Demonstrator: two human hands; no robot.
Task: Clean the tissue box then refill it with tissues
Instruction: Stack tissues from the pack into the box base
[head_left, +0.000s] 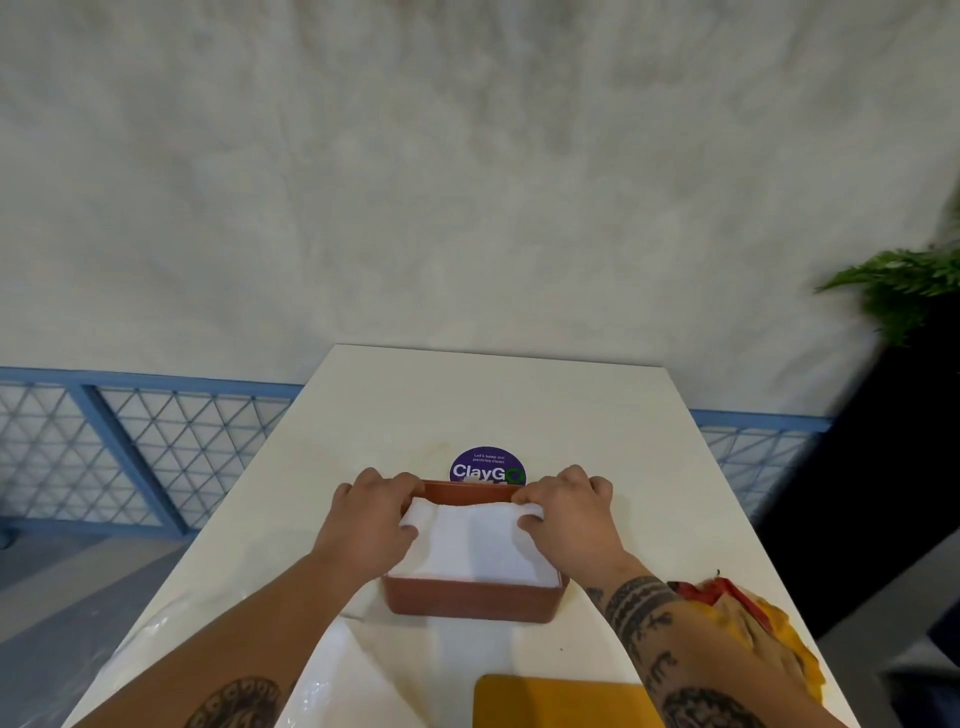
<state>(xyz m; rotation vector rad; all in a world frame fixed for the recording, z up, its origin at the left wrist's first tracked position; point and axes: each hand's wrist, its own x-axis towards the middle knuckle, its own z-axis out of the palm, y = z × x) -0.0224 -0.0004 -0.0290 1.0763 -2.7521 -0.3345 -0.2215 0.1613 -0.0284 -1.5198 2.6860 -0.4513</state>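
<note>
The tissue box (470, 597), a reddish-brown open tray, sits on the white table (467, 405) about midway across its width, nearer the person than the far edge. A stack of white tissues (478, 545) fills it, level with the near rim and riding above it toward the far side.

At the far left a blue lattice railing (130, 447) runs behind the table, well apart from it. A sheet of clear plastic wrap (332, 691) lies on the near left part of the table, reaching to the left edge. The left hand (371, 519) is at the box's far left corner, its fingers curled over the corner of the tissues and its thumb against their left edge. Just beyond the box's far rim a round purple sticker (487, 464) reading "ClayGo" lies flat on the table; past it the tabletop runs bare to the far edge. The right hand (571, 514) mirrors the left at the far right corner, its fingers bent and pinching the tissue edge there. A flat yellow board (561, 701) lies at the near edge, on the person's side of the box and apart from it. A red and yellow cloth (763, 623) is bunched at the table's right edge, partly hidden by the right forearm. Farther right stands a dark planter (883, 467) holding a green fern (904, 286), close beside the table.
</note>
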